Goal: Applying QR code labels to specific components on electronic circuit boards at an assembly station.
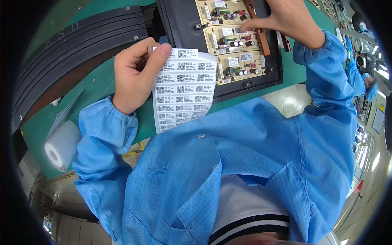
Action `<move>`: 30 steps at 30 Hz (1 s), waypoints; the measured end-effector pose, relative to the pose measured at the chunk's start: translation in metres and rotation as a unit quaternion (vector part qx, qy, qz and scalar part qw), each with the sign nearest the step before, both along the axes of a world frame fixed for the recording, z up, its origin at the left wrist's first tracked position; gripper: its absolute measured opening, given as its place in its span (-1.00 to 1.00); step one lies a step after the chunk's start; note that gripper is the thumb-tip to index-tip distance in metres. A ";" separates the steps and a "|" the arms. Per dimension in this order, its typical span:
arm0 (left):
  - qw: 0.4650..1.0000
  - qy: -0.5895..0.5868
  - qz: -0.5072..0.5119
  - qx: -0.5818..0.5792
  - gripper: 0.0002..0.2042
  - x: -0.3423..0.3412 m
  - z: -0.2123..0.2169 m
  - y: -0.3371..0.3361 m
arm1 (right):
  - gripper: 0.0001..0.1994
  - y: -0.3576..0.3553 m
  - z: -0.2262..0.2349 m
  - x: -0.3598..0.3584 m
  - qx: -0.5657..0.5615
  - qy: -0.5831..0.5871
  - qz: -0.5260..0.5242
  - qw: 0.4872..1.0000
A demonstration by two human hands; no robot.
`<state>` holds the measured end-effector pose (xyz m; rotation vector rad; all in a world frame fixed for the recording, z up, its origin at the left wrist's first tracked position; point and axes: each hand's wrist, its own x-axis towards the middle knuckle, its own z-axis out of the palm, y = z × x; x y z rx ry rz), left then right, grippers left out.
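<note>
My left hand (139, 73) pinches the upper left edge of a white sheet of labels (185, 87), which hangs down in front of my jacket. The labels carry small square codes in rows. Over the right side of a black tray (183, 30) is my right hand (286, 20), its thumb stretched out and its other fingers partly cut off by the upper edge. The thumb tip is by a label on the middle circuit board (224, 41). A nearer circuit board (245, 75) also bears a label, and a farther circuit board (218, 20) lies beyond. A brown bar (263, 38) runs along the boards' right side.
Left of the tray stands a black ribbed rack (81, 45) on the green table mat (96, 79). A roll of clear plastic film (61, 145) rests at the left table edge. Another person in blue (357, 81) is at the far right, near a work line.
</note>
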<state>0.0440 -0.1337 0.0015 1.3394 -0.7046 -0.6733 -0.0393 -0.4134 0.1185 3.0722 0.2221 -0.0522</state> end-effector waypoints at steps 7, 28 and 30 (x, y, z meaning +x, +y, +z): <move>1.000 -0.009 0.008 0.011 -0.71 -0.001 0.002 -0.001 | -0.52 -0.016 -0.023 0.017 0.293 0.018 -0.009 0.956; 0.999 -0.026 0.017 0.012 -0.66 -0.001 0.002 -0.003 | -0.63 -0.043 -0.016 0.043 0.189 -0.044 0.000 0.981; 1.000 -0.020 0.021 0.011 -0.66 -0.002 0.002 -0.003 | -0.77 -0.043 -0.020 0.047 0.198 -0.034 0.015 0.979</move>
